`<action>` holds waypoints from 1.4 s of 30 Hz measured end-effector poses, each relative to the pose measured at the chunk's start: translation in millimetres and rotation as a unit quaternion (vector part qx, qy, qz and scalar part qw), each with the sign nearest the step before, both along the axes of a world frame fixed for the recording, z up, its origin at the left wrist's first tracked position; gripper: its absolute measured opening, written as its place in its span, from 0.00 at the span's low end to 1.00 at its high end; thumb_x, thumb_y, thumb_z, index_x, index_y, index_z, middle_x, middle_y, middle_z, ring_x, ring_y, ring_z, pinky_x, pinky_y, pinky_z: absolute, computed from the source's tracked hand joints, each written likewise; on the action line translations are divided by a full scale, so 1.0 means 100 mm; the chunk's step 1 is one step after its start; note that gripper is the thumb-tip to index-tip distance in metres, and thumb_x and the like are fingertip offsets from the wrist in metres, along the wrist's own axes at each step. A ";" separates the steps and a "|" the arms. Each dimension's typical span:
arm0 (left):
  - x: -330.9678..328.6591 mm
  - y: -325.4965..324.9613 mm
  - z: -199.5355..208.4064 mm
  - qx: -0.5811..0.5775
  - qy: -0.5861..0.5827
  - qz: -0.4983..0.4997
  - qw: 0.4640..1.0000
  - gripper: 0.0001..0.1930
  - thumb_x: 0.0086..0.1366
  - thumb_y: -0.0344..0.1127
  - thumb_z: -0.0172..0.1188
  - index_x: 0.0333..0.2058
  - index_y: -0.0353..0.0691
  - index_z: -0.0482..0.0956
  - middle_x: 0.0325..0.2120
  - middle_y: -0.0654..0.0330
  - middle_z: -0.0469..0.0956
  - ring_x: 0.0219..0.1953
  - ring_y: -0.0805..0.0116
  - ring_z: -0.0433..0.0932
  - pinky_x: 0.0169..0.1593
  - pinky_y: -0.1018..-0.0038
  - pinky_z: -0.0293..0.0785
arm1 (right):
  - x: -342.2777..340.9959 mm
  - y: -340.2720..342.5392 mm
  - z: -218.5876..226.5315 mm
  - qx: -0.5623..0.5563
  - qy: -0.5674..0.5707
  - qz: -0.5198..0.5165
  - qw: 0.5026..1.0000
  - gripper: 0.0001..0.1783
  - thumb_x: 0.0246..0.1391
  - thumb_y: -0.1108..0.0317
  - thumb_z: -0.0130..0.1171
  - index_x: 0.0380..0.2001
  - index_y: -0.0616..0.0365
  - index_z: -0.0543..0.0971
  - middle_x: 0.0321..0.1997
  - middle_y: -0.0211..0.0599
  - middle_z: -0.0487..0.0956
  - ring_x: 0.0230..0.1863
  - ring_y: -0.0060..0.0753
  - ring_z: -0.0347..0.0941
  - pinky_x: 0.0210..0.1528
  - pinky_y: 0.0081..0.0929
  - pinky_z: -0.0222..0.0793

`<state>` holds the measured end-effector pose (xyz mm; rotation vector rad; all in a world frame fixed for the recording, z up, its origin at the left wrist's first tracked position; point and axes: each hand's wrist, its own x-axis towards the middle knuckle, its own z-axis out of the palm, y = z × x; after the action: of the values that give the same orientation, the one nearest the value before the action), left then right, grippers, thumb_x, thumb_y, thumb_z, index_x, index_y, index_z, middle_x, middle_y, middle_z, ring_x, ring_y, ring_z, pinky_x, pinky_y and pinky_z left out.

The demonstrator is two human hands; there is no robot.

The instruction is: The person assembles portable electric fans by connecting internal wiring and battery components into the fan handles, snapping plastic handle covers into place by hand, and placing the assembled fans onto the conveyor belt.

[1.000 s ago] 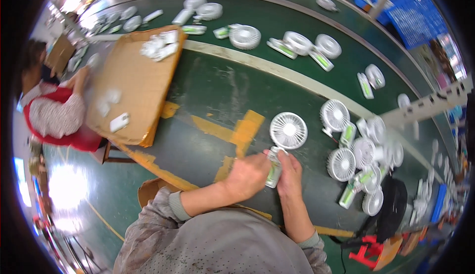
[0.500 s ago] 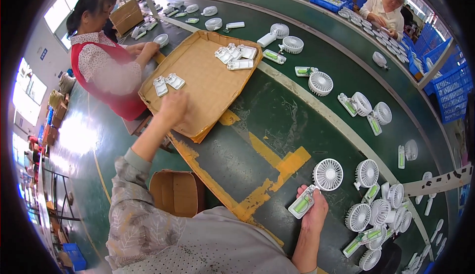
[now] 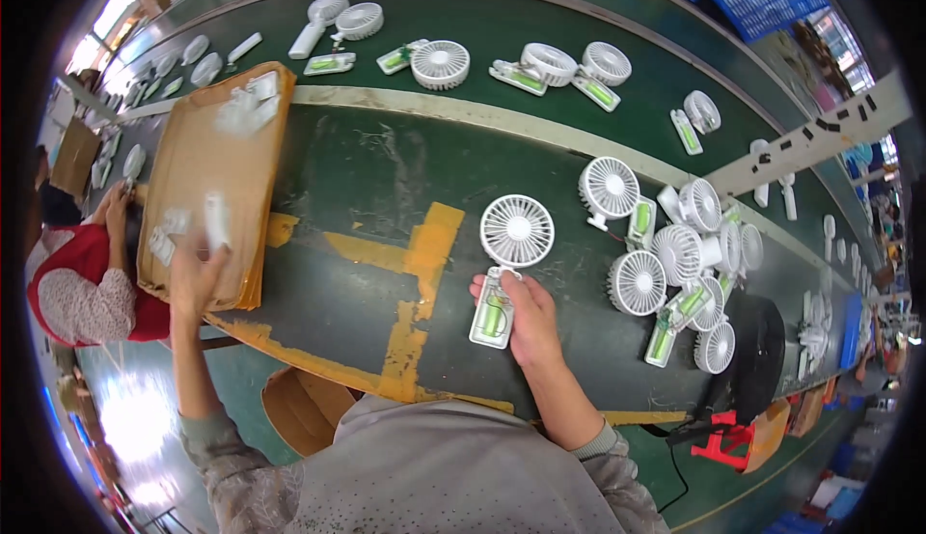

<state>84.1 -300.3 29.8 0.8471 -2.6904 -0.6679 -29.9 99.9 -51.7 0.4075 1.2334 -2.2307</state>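
Observation:
My right hand (image 3: 533, 324) grips a small white handheld fan (image 3: 517, 231) by its opened handle, where a green battery shows. The round fan head points away from me, over the table. At the left, my left hand (image 3: 196, 278) is over the cardboard tray (image 3: 198, 163), slightly smeared by motion. Its fingers pinch a white plastic handle cover (image 3: 217, 221), which is tilted up from the tray. More white covers (image 3: 168, 235) lie beside that hand, and a blurred pile of covers (image 3: 248, 107) sits at the tray's far end.
Several fans with open handles (image 3: 675, 254) are heaped on the table right of my right hand. Beyond a pale rail (image 3: 405, 105), more fans lie on the green belt (image 3: 463, 13). A co-worker in a red vest (image 3: 87, 278) works at the left. A dark object (image 3: 757, 356) stands at the right edge.
My view has turned to the right. My left hand, earlier reaching to the covers in the tray, now has one lifted. The fan stays in my right hand.

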 end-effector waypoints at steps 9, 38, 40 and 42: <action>-0.46 2.47 -0.09 0.162 -0.022 -0.279 0.946 0.29 0.47 0.37 0.63 0.47 0.28 0.67 0.29 0.44 0.77 0.28 0.54 0.78 0.33 0.67 0.75 | 0.05 0.05 0.06 -0.002 -0.016 -0.017 1.000 0.13 0.57 0.66 0.49 0.38 0.66 0.70 0.37 0.45 0.77 0.37 0.30 0.76 0.39 0.23 0.73; -0.53 2.94 -0.08 0.001 -0.027 -0.332 0.943 0.31 0.47 0.38 0.62 0.48 0.28 0.66 0.21 0.45 0.75 0.19 0.52 0.77 0.22 0.65 0.72 | 0.10 0.26 0.09 -0.160 -0.011 0.068 0.985 0.25 0.51 0.73 0.38 0.55 0.65 0.61 0.52 0.41 0.69 0.54 0.33 0.65 0.56 0.32 0.60; -0.53 2.93 -0.09 -0.002 -0.024 -0.331 0.943 0.31 0.47 0.38 0.62 0.48 0.28 0.65 0.21 0.45 0.75 0.19 0.52 0.77 0.22 0.65 0.72 | 0.10 0.25 0.13 -0.148 -0.005 0.086 0.985 0.27 0.50 0.74 0.38 0.57 0.65 0.59 0.53 0.41 0.68 0.54 0.33 0.65 0.56 0.32 0.59; -0.54 2.94 -0.09 0.000 -0.037 -0.326 0.945 0.30 0.47 0.38 0.62 0.48 0.27 0.65 0.21 0.46 0.75 0.19 0.52 0.76 0.21 0.65 0.72 | 0.11 0.24 0.13 -0.152 0.000 0.083 0.985 0.28 0.50 0.74 0.38 0.57 0.65 0.58 0.53 0.40 0.68 0.54 0.33 0.65 0.56 0.32 0.59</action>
<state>30.4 -6.7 20.6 -0.0571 -3.0336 -0.7673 -19.1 123.9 -38.7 0.1786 0.8720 -2.2241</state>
